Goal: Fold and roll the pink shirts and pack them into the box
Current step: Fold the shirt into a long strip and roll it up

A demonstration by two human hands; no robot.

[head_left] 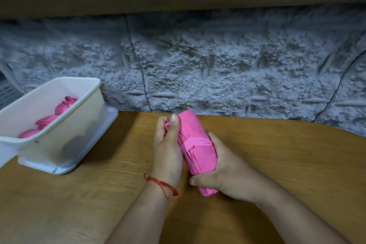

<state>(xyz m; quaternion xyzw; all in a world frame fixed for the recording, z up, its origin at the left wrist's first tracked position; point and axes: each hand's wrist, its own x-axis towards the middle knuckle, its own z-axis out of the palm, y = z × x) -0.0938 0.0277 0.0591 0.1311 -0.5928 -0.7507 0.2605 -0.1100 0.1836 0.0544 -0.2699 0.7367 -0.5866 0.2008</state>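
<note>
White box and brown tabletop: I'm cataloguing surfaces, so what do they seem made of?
The white rectangular box looks like smooth, slightly translucent plastic: dark shapes show faintly through its wall. The brown tabletop looks like wood or wood-grain laminate, given its grain lines.

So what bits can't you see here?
Head view only:
- Rolled shirt: its underside and right side are covered by the right grip, and its left side by the left grip.
- Pink rolls in the box: the near wall hides their lower parts, so the count is uncertain.
- Box's left end: cut off by the picture's edge.
- Left grip's fingers: blurred.
</note>
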